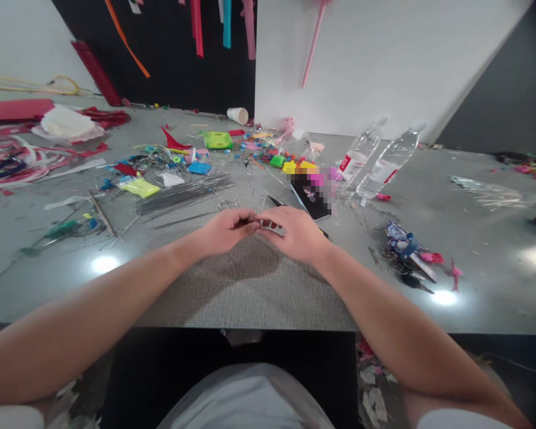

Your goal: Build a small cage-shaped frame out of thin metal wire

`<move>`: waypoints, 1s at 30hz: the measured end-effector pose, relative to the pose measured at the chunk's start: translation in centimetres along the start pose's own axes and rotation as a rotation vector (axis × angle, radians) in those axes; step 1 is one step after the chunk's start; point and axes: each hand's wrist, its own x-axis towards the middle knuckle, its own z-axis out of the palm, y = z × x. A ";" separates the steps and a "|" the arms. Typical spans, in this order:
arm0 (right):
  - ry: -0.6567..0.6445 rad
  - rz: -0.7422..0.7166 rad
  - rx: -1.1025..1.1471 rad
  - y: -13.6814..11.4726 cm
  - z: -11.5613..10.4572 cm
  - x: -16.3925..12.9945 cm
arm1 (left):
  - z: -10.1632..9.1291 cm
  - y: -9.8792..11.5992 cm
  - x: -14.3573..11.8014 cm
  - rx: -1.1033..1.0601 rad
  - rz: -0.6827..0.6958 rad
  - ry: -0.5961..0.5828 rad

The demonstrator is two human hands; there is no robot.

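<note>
Just in front of the phone (311, 196), I've got left hand (223, 229) and right hand (295, 233) fingers pinched shut together on a small metal piece (270, 226).

Craft workshop: table (473, 196) strewn with ribbons (36, 158)

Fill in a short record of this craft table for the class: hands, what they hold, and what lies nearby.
left hand: left hand meets the other over the table, fingers pinched on a small item
right hand: right hand holds the same small metallic piece; its kind is unclear
behind hands: bundle of thin wires
right side: two plastic bottles lying down
far edge: paper cup on its side
</note>
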 end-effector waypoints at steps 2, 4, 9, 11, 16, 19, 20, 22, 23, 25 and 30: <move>-0.013 0.001 -0.007 0.2 -0.2 0.0 | 0.0 -0.1 0.0 -0.018 -0.015 -0.003; -0.015 -0.003 -0.017 0.2 -0.2 0.0 | 0.0 -0.1 -0.1 -0.038 -0.025 -0.011; 0.042 -0.064 -0.099 0.2 -0.3 0.0 | 0.0 0.0 -0.1 -0.092 -0.013 -0.022; 0.083 -0.082 -0.122 0.3 -0.3 0.0 | 0.0 0.0 -0.1 -0.140 -0.026 -0.038; 0.092 -0.131 -0.104 0.4 -0.3 0.0 | 0.0 -0.4 0.1 -0.224 -0.053 -0.079; 0.066 -0.162 -0.070 0.4 -0.3 0.0 | 0.0 -0.6 0.1 -0.214 -0.057 -0.074; 0.064 -0.174 -0.063 0.4 -0.3 0.1 | -0.1 -0.6 0.0 -0.209 -0.060 -0.073; 0.058 -0.192 -0.062 0.2 -0.4 0.1 | -0.2 -0.4 0.0 -0.205 -0.067 -0.079; 0.051 -0.198 -0.067 0.1 -0.4 0.1 | -0.2 -0.4 -0.1 -0.210 -0.068 -0.083; 0.032 -0.207 -0.084 -0.1 -0.5 0.1 | -0.3 -0.2 -0.1 -0.223 -0.072 -0.100; 0.014 -0.251 -0.173 -0.7 -0.5 0.0 | -0.6 0.1 -0.2 -0.245 -0.083 -0.122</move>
